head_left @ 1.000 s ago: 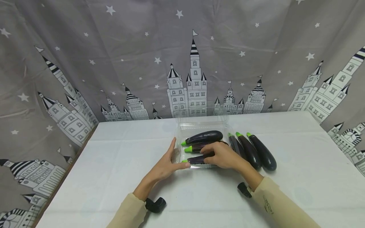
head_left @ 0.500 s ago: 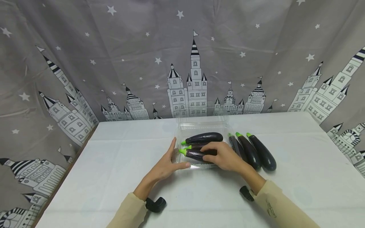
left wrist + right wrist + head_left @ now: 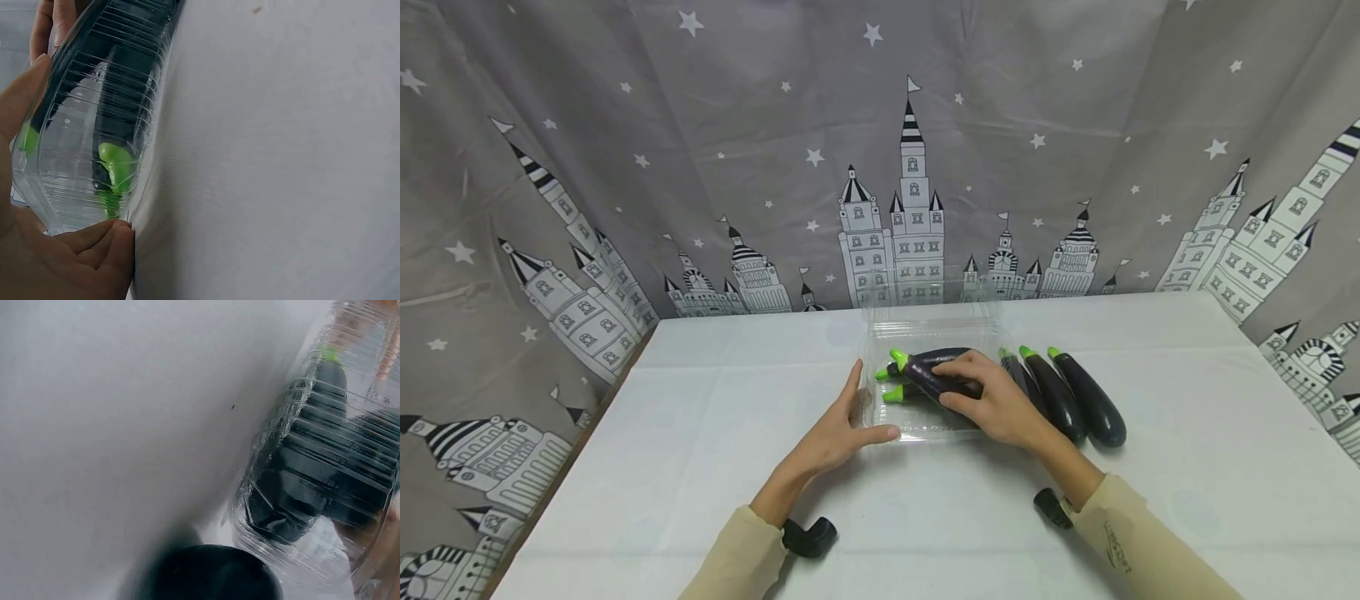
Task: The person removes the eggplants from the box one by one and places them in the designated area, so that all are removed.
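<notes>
My right hand (image 3: 996, 404) grips an eggplant (image 3: 931, 383) with a green stem end, tilted over the others inside a clear plastic clamshell box (image 3: 917, 429). Beneath it lie two more eggplants, partly covered: a back one with its green tip (image 3: 882, 374) and a front one with its green tip (image 3: 893, 395). My left hand (image 3: 831, 437) rests spread at the box's front left corner, the thumb along the front rim. In the left wrist view its fingers (image 3: 103, 250) touch the box's lower corner. Through the ribbed wall in the right wrist view, dark eggplants (image 3: 294, 487) show.
To the right of the box, several eggplants lie side by side on the white table (image 3: 715, 417), among them one eggplant (image 3: 1088, 400) at the far right. The box's transparent lid (image 3: 932, 296) stands raised at the back, before a grey castle-print curtain (image 3: 737, 125).
The right hand has lifted the front eggplant and shifted it back, so it now slants across the other two. The left hand has stayed at the box corner.
</notes>
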The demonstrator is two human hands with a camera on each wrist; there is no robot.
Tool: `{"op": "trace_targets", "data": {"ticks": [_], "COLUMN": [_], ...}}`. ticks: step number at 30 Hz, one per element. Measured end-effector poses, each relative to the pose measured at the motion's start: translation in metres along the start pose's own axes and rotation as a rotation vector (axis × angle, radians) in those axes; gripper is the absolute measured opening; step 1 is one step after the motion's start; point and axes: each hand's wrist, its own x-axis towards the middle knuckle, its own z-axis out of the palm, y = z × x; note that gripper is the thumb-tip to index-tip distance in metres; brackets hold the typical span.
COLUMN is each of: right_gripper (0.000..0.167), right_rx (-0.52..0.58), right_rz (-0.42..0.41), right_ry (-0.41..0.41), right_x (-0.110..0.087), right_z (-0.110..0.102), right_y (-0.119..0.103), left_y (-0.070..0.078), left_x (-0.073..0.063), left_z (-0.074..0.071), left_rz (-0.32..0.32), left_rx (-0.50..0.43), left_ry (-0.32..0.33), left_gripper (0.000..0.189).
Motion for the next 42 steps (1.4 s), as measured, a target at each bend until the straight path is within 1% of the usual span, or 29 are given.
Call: {"op": "trace_targets", "data": {"ticks": [4, 8, 11, 22, 27, 31, 37, 42], "right_gripper": [0.038, 0.035, 0.035, 0.039, 0.043, 0.046, 0.045, 0.046], "right_rx": [0.03, 0.065, 0.068, 0.041, 0.047, 0.073, 0.142, 0.181], "right_rz": [0.015, 0.032, 0.024, 0.049, 0.071, 0.087, 0.104, 0.124], "right_ry": [-0.011, -0.031, -0.029, 0.081, 0.131, 0.153, 0.186, 0.228], "right_x": [-0.0003, -0.001, -0.0015, -0.0024, -0.0017, -0.0019, -0.0022, -0.0026], "right_z": [-0.0009, -0.0017, -0.0017, -0.0009, -0.0002, 0.0, -0.0003, -0.0013], "right_y": [0.0002, 0.0003, -0.0002, 0.0004, 0.0016, 0.0023, 0.002, 0.001], "left_y": [0.001, 0.0015, 0.0015, 0.0009, 0.0017, 0.0021, 0.0027, 0.0003], "left_x": [-0.0001, -0.0003, -0.0004, -0.0001, -0.0006, -0.0008, -0.0014, -0.0002], "left_z": [0.0001, 0.0005, 0.0007, 0.0009, 0.0009, 0.0002, 0.0003, 0.0008], "left_rz": [-0.003, 0.0, 0.002, 0.0, 0.005, 0.009, 0.012, 0.014], "left_rx": [-0.008, -0.017, -0.013, -0.023, -0.019, -0.018, -0.03, -0.036], "left_ry": [0.003, 0.001, 0.002, 0.001, 0.002, 0.001, -0.002, -0.005], "left_gripper": [0.114, 0.115, 0.115, 0.116, 0.116, 0.118, 0.117, 0.118]}}
